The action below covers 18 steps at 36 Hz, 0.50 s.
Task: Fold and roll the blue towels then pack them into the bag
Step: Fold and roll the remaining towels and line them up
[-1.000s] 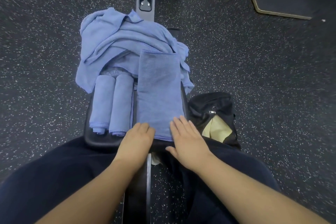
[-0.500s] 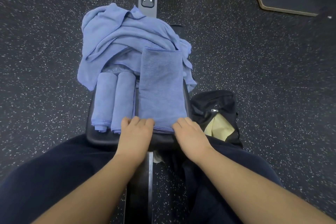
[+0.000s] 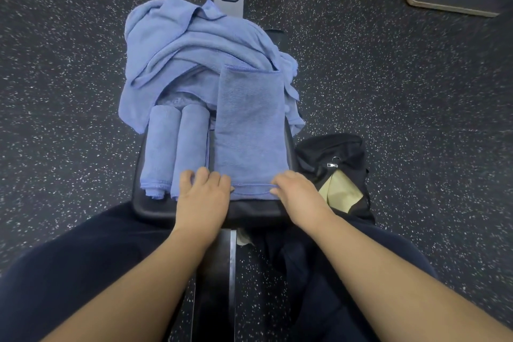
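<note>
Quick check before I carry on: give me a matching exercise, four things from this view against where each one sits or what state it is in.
Things:
1. folded towel
2. rolled towels
3. loose towel heap
4. bag

States:
A. on the floor, right of the bench, unzipped
B. flat, near edge gripped by both hands
C. crumpled at the bench's far end
D. side by side, left on the bench

Pairs: 1-B, 2-D, 3-C, 4-A

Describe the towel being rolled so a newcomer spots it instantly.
Find the black bench pad between the person's knees. Its right half holds a flat folded blue towel, near edge curled under both hands' fingers; the two neighbours on its left are finished rolls.
</note>
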Each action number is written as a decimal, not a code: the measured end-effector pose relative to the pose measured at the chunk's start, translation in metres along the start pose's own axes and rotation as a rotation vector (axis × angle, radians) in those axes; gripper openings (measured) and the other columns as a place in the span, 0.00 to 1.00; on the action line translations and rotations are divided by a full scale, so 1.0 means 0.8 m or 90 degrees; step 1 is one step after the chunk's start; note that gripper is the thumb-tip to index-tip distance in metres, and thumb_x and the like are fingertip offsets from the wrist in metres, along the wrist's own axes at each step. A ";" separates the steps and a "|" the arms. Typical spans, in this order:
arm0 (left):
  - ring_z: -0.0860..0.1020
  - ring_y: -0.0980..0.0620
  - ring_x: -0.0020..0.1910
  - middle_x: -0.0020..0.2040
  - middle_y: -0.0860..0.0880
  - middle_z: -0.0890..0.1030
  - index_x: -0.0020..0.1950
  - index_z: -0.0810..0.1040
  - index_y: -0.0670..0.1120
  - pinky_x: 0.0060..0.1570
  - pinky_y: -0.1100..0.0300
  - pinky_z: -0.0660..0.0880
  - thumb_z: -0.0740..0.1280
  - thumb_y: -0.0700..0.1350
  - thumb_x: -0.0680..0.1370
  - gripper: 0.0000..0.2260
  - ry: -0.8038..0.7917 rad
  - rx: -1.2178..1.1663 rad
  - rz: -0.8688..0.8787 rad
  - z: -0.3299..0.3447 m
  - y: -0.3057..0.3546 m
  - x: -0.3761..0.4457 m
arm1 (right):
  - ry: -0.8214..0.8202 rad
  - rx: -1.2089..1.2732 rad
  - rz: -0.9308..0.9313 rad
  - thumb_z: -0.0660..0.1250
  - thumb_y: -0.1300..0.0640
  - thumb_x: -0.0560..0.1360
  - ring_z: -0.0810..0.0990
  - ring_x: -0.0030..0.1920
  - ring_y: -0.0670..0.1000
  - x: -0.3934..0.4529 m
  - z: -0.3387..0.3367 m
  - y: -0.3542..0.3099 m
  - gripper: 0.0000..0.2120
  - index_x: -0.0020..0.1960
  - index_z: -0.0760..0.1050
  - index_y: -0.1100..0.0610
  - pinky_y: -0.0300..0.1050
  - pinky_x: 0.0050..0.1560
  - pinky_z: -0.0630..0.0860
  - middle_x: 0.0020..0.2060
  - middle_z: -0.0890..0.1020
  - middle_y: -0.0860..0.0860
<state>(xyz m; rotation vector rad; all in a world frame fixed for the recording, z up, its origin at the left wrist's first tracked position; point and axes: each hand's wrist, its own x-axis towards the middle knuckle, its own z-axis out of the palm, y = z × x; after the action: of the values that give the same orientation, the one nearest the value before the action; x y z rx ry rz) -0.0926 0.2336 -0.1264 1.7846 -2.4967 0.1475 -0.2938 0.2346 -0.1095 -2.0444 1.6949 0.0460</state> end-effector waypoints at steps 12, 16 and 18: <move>0.71 0.42 0.37 0.36 0.43 0.73 0.37 0.75 0.41 0.34 0.52 0.65 0.73 0.32 0.54 0.15 -0.014 -0.009 0.126 -0.010 0.017 0.009 | 0.126 -0.072 -0.003 0.77 0.71 0.55 0.73 0.38 0.55 0.000 -0.001 -0.016 0.19 0.37 0.72 0.56 0.42 0.35 0.64 0.37 0.72 0.52; 0.72 0.42 0.33 0.35 0.41 0.73 0.38 0.75 0.39 0.28 0.54 0.70 0.75 0.31 0.53 0.18 -0.076 -0.035 0.126 -0.004 0.024 -0.001 | 0.064 -0.049 -0.060 0.72 0.76 0.56 0.74 0.38 0.57 -0.005 0.002 -0.022 0.17 0.36 0.72 0.60 0.44 0.31 0.69 0.36 0.73 0.54; 0.71 0.42 0.35 0.36 0.41 0.72 0.39 0.75 0.39 0.30 0.53 0.71 0.75 0.33 0.56 0.16 -0.091 -0.031 0.127 0.003 0.025 -0.004 | 0.046 -0.046 -0.049 0.69 0.77 0.59 0.75 0.39 0.58 -0.004 0.006 -0.019 0.15 0.38 0.73 0.61 0.45 0.34 0.70 0.38 0.73 0.56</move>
<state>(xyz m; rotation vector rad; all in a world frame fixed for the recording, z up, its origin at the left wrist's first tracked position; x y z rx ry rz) -0.1106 0.2430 -0.1301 1.5773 -2.7499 -0.0308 -0.2790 0.2407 -0.1073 -2.1867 1.6791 0.0084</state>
